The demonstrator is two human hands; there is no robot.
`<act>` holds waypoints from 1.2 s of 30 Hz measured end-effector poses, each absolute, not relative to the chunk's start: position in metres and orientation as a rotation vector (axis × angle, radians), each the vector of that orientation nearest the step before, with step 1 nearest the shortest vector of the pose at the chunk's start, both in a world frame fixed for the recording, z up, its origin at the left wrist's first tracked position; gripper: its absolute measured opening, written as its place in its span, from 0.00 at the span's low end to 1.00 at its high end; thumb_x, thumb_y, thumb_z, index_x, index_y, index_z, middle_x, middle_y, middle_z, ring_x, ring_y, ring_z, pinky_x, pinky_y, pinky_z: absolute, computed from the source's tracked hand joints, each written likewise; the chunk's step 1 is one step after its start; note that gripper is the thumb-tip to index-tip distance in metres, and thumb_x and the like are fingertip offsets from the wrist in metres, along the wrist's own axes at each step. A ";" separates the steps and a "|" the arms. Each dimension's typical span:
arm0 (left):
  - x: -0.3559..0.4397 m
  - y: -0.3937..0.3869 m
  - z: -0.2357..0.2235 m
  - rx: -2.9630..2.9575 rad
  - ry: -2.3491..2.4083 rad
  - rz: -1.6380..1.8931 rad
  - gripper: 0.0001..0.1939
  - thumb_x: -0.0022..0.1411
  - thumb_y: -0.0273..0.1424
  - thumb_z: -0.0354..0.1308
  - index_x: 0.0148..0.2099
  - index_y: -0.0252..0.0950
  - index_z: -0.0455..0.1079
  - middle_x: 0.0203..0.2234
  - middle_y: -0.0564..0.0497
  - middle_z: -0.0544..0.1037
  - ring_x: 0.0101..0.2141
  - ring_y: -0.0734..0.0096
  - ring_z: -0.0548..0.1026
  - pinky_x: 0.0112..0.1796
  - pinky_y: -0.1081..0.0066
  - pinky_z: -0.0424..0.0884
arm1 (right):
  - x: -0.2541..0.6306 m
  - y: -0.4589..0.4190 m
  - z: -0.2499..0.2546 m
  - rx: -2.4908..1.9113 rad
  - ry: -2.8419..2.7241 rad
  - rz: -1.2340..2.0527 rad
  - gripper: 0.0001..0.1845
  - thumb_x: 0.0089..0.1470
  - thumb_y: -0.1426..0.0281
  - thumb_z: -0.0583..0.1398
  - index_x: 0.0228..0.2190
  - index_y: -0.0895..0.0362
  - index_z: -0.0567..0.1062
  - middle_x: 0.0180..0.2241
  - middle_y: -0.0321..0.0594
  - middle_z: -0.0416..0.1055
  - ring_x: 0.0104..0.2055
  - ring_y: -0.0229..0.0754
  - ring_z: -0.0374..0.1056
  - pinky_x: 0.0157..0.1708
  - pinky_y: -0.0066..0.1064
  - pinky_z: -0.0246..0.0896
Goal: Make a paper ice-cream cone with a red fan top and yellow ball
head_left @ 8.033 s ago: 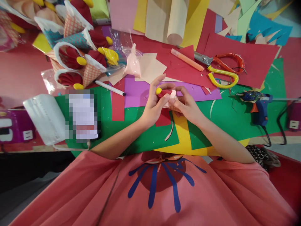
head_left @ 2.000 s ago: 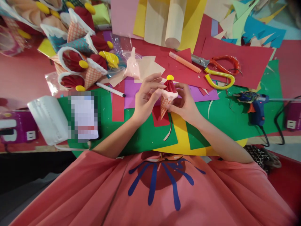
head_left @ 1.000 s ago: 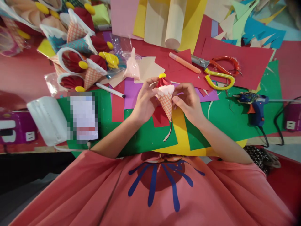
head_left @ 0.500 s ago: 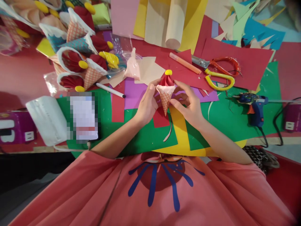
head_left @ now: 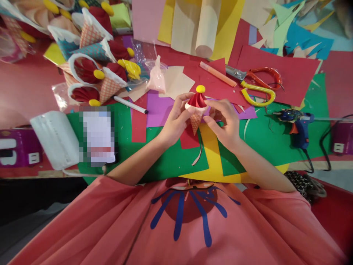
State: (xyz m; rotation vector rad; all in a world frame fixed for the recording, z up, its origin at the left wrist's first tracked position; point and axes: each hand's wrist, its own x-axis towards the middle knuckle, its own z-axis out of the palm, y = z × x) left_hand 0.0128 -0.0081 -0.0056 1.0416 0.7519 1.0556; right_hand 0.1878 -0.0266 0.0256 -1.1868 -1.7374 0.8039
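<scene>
I hold a small paper ice-cream cone (head_left: 196, 109) upright between both hands, above the coloured sheets. It has a checked orange cone, a white scalloped rim, a folded red top and a yellow ball on the tip. My left hand (head_left: 175, 119) grips its left side with curled fingers. My right hand (head_left: 224, 123) pinches its right side at the rim.
Several finished paper cones (head_left: 95, 71) lie at the back left. Scissors (head_left: 255, 84), an orange glue stick (head_left: 217, 72) and a blue glue gun (head_left: 299, 123) sit to the right. A black-tipped pen (head_left: 130, 105) and a white pouch (head_left: 53, 138) lie at the left.
Over the last second the cone was turned in my fingers: its checked front faced me, and now it stands more upright with the red top and yellow ball showing.
</scene>
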 end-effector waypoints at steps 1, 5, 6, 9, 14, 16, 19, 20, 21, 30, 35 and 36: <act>0.013 -0.008 -0.006 1.138 0.755 1.056 0.23 0.64 0.49 0.57 0.58 0.48 0.63 0.54 0.51 0.74 0.55 0.62 0.74 0.55 0.62 0.72 | 0.188 -0.026 0.025 -1.164 -1.759 0.748 0.13 0.62 0.61 0.59 0.48 0.45 0.74 0.36 0.37 0.70 0.34 0.39 0.69 0.34 0.37 0.73; 0.012 -0.010 -0.009 1.431 0.777 1.053 0.29 0.63 0.47 0.59 0.63 0.51 0.58 0.60 0.50 0.67 0.60 0.59 0.69 0.57 0.62 0.70 | 0.190 -0.025 0.024 -1.071 -1.805 0.563 0.10 0.62 0.67 0.59 0.45 0.48 0.76 0.33 0.34 0.70 0.28 0.33 0.66 0.28 0.29 0.68; 0.012 -0.010 -0.009 1.473 0.784 1.058 0.30 0.63 0.46 0.60 0.64 0.52 0.57 0.61 0.50 0.66 0.60 0.59 0.69 0.57 0.63 0.70 | 0.190 -0.025 0.024 -1.059 -1.800 0.545 0.09 0.62 0.68 0.59 0.44 0.49 0.76 0.33 0.34 0.70 0.27 0.33 0.65 0.28 0.29 0.67; 0.011 -0.011 -0.011 1.570 0.833 1.091 0.30 0.63 0.42 0.61 0.64 0.51 0.55 0.61 0.49 0.64 0.61 0.59 0.67 0.58 0.62 0.68 | 0.189 -0.024 0.025 -1.058 -1.790 0.563 0.08 0.62 0.67 0.59 0.42 0.51 0.76 0.31 0.33 0.73 0.27 0.33 0.66 0.26 0.28 0.66; 0.010 -0.011 -0.013 1.711 0.891 1.109 0.28 0.63 0.40 0.60 0.63 0.47 0.58 0.59 0.45 0.66 0.62 0.58 0.64 0.62 0.58 0.62 | 0.189 -0.024 0.030 -1.153 -1.734 0.735 0.10 0.62 0.63 0.59 0.35 0.54 0.77 0.27 0.32 0.74 0.24 0.31 0.66 0.24 0.24 0.62; 0.009 -0.011 -0.012 1.721 0.902 1.113 0.27 0.64 0.39 0.59 0.63 0.47 0.59 0.59 0.46 0.67 0.62 0.59 0.64 0.63 0.58 0.62 | 0.189 -0.023 0.031 -1.154 -1.720 0.802 0.10 0.61 0.62 0.61 0.34 0.55 0.77 0.23 0.30 0.70 0.21 0.29 0.62 0.21 0.23 0.58; 0.009 -0.011 -0.010 1.695 0.915 1.103 0.26 0.64 0.39 0.59 0.63 0.47 0.60 0.59 0.46 0.67 0.62 0.58 0.64 0.62 0.58 0.61 | 0.190 -0.020 0.032 -1.126 -1.680 0.904 0.11 0.58 0.60 0.63 0.31 0.56 0.77 0.20 0.29 0.68 0.20 0.29 0.59 0.20 0.23 0.55; 0.009 -0.012 -0.010 1.685 0.913 1.100 0.26 0.64 0.40 0.59 0.63 0.47 0.60 0.59 0.47 0.67 0.62 0.58 0.64 0.62 0.58 0.61 | 0.190 -0.020 0.032 -1.117 -1.650 0.956 0.12 0.58 0.60 0.63 0.30 0.56 0.77 0.21 0.29 0.68 0.20 0.29 0.59 0.20 0.23 0.54; 0.009 -0.012 -0.009 1.676 0.907 1.097 0.27 0.64 0.40 0.59 0.63 0.47 0.60 0.59 0.47 0.67 0.62 0.58 0.65 0.62 0.58 0.62 | 0.190 -0.019 0.032 -1.107 -1.615 1.017 0.13 0.58 0.59 0.63 0.29 0.56 0.77 0.21 0.30 0.69 0.20 0.29 0.59 0.19 0.23 0.53; 0.010 -0.012 -0.008 1.669 0.920 1.090 0.27 0.64 0.39 0.60 0.62 0.46 0.59 0.59 0.46 0.67 0.61 0.59 0.66 0.63 0.58 0.61 | 0.191 -0.020 0.033 -1.115 -1.451 1.217 0.16 0.59 0.58 0.62 0.28 0.57 0.78 0.15 0.27 0.60 0.17 0.27 0.53 0.17 0.23 0.49; 0.009 -0.011 -0.011 1.698 0.933 1.105 0.27 0.64 0.41 0.60 0.63 0.47 0.59 0.59 0.46 0.67 0.61 0.58 0.66 0.62 0.57 0.62 | 0.190 -0.022 0.034 -1.157 -1.468 1.100 0.13 0.60 0.59 0.61 0.33 0.56 0.77 0.16 0.26 0.60 0.16 0.28 0.53 0.17 0.23 0.49; 0.009 -0.011 -0.012 1.707 0.932 1.112 0.27 0.64 0.41 0.60 0.63 0.48 0.58 0.59 0.46 0.67 0.61 0.58 0.66 0.62 0.56 0.63 | 0.190 -0.023 0.035 -1.179 -1.512 1.036 0.13 0.59 0.59 0.62 0.33 0.56 0.77 0.16 0.26 0.60 0.16 0.28 0.53 0.17 0.23 0.49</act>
